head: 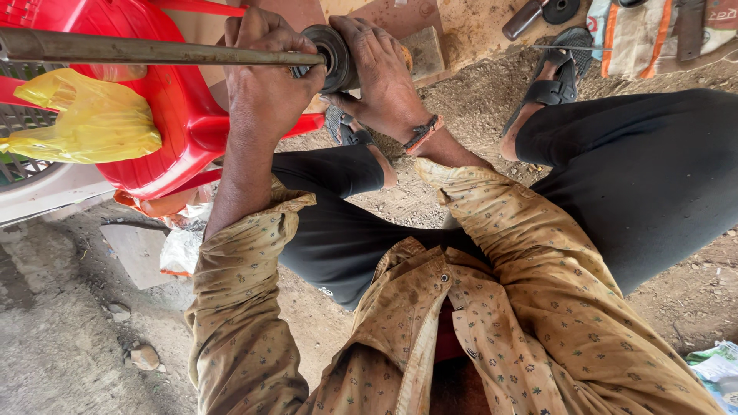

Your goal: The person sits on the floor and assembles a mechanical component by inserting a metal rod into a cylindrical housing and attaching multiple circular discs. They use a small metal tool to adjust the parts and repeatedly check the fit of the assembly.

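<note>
A long grey metal rod (146,51) runs in from the left edge and enters a dark round metal part (332,55) near the top centre. My left hand (261,77) is closed around the rod right where it meets the round part. My right hand (380,73) grips the round part from the right side, with a red and black thread band at the wrist. Both arms wear tan patterned sleeves. My legs in black trousers are bent below, and my feet are in black sandals (550,81).
A red plastic chair (165,115) stands at the upper left with a yellow plastic bag (92,119) on it. A wooden block (424,48) lies behind the hands. A dark tool and a round disc (560,9) lie at the top right. Sandy ground with stones surrounds me.
</note>
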